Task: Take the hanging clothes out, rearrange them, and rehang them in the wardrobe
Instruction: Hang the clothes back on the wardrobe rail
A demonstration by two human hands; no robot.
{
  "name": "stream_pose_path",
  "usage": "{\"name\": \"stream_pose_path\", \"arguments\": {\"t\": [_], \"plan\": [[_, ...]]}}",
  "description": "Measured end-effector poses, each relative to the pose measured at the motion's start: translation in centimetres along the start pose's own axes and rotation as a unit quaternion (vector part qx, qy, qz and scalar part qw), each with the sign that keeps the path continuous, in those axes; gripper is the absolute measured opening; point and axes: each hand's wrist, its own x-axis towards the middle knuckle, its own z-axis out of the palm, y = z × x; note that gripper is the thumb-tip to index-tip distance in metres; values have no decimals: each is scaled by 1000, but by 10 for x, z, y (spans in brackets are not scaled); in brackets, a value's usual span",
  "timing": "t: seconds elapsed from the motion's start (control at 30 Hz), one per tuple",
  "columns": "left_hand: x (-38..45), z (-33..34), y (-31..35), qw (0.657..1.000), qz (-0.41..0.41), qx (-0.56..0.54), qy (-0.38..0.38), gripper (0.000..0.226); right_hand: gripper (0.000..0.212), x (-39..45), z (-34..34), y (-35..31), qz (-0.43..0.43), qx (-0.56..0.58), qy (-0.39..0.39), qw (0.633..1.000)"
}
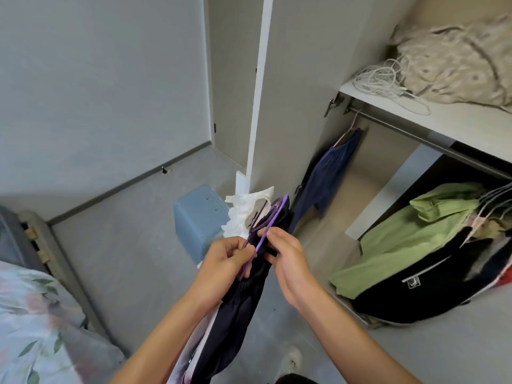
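In front of the open wardrobe I hold a purple hanger [267, 227] with a dark navy garment [235, 322] hanging from it. My left hand [224, 264] grips the hanger's lower part together with the cloth. My right hand [285, 253] pinches the hanger's edge from the right. A white lacy garment [243, 214] shows behind the hanger. On the wardrobe rail [410, 131] hangs a blue garment [327, 173] on a pink hanger at the left end. A green top [401, 239] and a black jacket [410, 286] hang at the right.
The open wardrobe door [291, 92] stands just behind my hands. A blue plastic stool [196, 217] sits on the floor to the left. A bed with floral bedding [33, 322] fills the lower left. A folded quilt [457, 56] and white cord lie on the upper shelf.
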Motion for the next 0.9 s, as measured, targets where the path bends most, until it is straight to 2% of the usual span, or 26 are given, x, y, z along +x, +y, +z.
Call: {"name": "stream_pose_path", "arguments": {"t": [0.2, 0.33, 0.57, 0.7, 0.9], "plan": [[30, 38, -4, 998, -20, -35, -53, 25, 36, -4, -49, -12, -28, 36, 25, 999], [54, 65, -7, 996, -19, -12, -87, 27, 41, -6, -77, -23, -46, 19, 58, 997], [96, 125, 1, 992, -12, 26, -127, 29, 32, 10, -137, -39, -81, -39, 144, 985], [125, 163, 4, 991, -6, 24, -133, 29, 17, 31, -171, -45, -90, -78, 187, 975], [172, 211, 6, 991, -10, 42, -127, 31, 19, 69, -225, -51, -82, -78, 224, 968]]}}
